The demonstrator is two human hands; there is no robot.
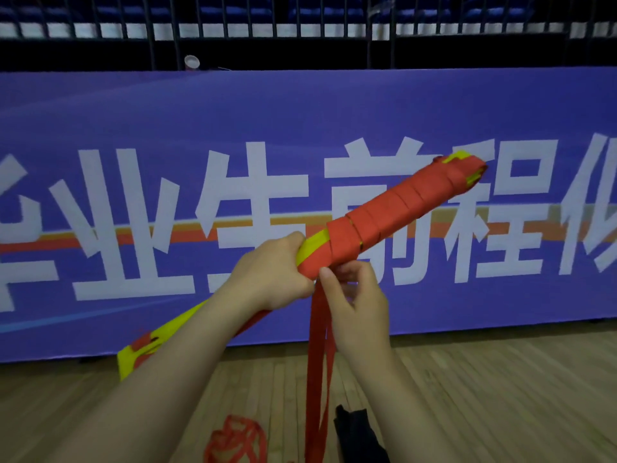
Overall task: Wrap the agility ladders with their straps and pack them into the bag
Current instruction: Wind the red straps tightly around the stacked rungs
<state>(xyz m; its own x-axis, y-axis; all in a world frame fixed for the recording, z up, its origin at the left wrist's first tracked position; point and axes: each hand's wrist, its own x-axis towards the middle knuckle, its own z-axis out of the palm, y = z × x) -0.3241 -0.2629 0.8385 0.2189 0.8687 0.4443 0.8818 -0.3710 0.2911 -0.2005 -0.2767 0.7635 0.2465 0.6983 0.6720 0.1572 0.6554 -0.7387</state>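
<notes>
Well, red strap (404,202) wraps perhaps half the yellow ladders (314,245).

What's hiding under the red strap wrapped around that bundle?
The yellow ladder rungs peek out from the red strap at both ends. How many lie underneath is covered.

Wall: at your 12 o'clock a purple banner (300,111) with big white characters and an orange stripe fills the width.
Railing: above it you see a black barred railing (370,45) running from 9 to 3 o'clock.
Seats: dim blue seats (310,5) show behind the bars.
Cup: a pale cup (191,62) sits at the banner's top edge, near 11 o'clock.
Floor: light wooden floor (500,379) from 4 to 8 o'clock.
Light: dim, darkest up top.
</notes>
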